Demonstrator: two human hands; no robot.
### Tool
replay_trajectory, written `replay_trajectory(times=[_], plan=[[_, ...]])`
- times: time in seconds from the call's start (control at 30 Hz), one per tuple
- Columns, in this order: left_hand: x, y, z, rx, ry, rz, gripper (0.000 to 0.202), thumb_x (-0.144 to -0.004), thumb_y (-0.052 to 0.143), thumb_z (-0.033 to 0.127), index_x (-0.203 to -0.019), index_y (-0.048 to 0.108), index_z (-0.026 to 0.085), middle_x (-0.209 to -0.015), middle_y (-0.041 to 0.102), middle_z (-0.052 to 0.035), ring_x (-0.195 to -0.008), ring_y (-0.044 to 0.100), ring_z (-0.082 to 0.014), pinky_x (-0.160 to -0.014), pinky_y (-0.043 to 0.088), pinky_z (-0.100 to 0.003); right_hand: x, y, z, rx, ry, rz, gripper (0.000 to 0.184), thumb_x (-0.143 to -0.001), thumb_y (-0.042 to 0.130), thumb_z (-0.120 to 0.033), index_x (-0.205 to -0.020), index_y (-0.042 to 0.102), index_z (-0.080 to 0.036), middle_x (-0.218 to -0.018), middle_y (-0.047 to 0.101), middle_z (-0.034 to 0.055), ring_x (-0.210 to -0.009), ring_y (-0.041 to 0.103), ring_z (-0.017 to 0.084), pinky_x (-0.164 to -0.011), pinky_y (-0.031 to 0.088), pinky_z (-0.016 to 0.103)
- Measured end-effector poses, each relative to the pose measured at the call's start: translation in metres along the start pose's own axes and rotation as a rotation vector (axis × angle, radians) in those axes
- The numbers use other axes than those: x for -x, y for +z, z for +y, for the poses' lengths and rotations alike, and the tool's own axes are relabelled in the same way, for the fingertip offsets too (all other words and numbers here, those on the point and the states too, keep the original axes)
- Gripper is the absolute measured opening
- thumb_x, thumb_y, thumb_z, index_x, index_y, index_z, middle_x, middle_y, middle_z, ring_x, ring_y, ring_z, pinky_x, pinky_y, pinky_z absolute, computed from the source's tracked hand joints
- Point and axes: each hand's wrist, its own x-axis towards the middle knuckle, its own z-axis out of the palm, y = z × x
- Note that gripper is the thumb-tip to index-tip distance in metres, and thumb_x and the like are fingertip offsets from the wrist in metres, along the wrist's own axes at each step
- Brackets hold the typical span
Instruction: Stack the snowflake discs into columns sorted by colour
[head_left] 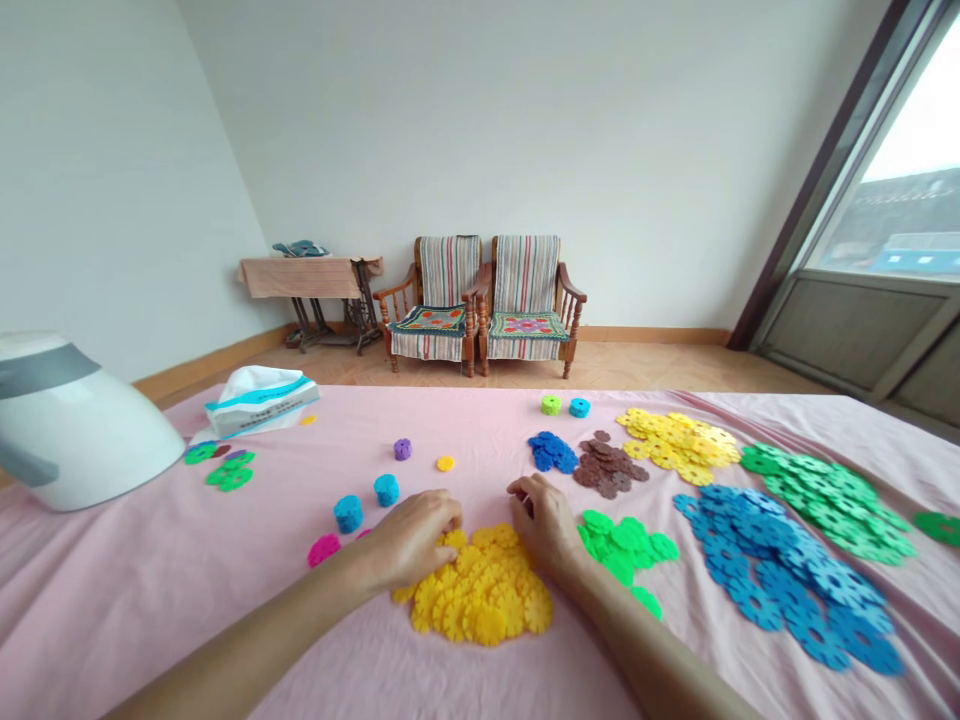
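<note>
My left hand (421, 535) rests at the upper left edge of a heap of yellow notched plastic discs (487, 590). Its fingers curve downward, and the thumb is apart from them, with yellow discs showing in the gap. At the heap's upper right side is my right hand (546, 525). Its fingers are curled in towards the thumb, and whatever may lie between them is hidden. Bright green discs (622, 545) lie just right of that wrist. Beside the left forearm are magenta discs (324, 550) and two short blue disc stacks (348, 513).
Heaps of dark blue (553, 452), brown (609, 468), yellow (679, 445), green (836, 500) and larger blue discs (787, 570) spread across the right. Small stacks, purple (403, 449) and lime (551, 405), stand farther back. Left are a tissue pack (262, 405) and white appliance (82, 430).
</note>
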Motion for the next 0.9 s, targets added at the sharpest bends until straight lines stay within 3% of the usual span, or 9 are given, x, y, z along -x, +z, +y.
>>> replay_trajectory(times=[0.4,0.53,0.7,0.83,0.9], plan=[[-0.003,0.001,0.008,0.002,0.009,0.081,0.014,-0.060,0.053,0.012,-0.072,0.056,0.018,-0.076,0.057,-0.0005,-0.073,0.054,-0.0166,-0.062,0.037,-0.023,0.000,-0.003,-0.006,0.014,0.006,-0.014,0.019,-0.078,0.045,-0.012,-0.085,0.062,-0.016,-0.078,0.057,0.0038,-0.066,0.054,0.012,-0.061,0.039,0.021],[-0.011,-0.014,-0.011,-0.002,-0.027,0.164,0.016,-0.062,0.056,0.015,-0.078,0.058,0.019,-0.080,0.059,-0.0002,-0.076,0.055,-0.0159,-0.064,0.039,-0.022,0.000,0.000,-0.002,0.002,0.001,-0.010,0.018,-0.079,0.045,-0.014,-0.084,0.062,-0.017,-0.077,0.057,0.0037,-0.064,0.054,0.012,-0.061,0.040,0.022],[-0.040,-0.042,-0.050,-0.044,-0.150,0.247,0.013,-0.068,0.059,0.019,-0.081,0.060,0.017,-0.082,0.061,-0.0013,-0.079,0.056,-0.0168,-0.067,0.041,-0.024,0.000,0.001,0.000,-0.001,-0.001,-0.030,0.019,-0.078,0.044,-0.014,-0.085,0.062,-0.017,-0.078,0.058,0.0042,-0.066,0.055,0.013,-0.062,0.040,0.023],[-0.063,-0.040,-0.066,-0.061,-0.183,0.185,0.015,-0.069,0.067,0.022,-0.081,0.062,0.016,-0.082,0.063,-0.0015,-0.079,0.058,-0.0167,-0.069,0.045,-0.024,0.000,0.000,-0.001,0.005,0.008,-0.039,0.018,-0.079,0.044,-0.014,-0.083,0.061,-0.017,-0.078,0.057,0.0041,-0.067,0.055,0.013,-0.063,0.040,0.023],[-0.070,-0.032,-0.068,-0.074,-0.185,0.138,0.018,-0.076,0.065,0.026,-0.090,0.061,0.014,-0.091,0.062,-0.0038,-0.085,0.058,-0.0180,-0.074,0.047,-0.029,0.001,0.000,-0.003,0.005,0.006,-0.040,0.018,-0.079,0.044,-0.014,-0.082,0.062,-0.017,-0.078,0.057,0.0040,-0.067,0.055,0.013,-0.063,0.040,0.023]])
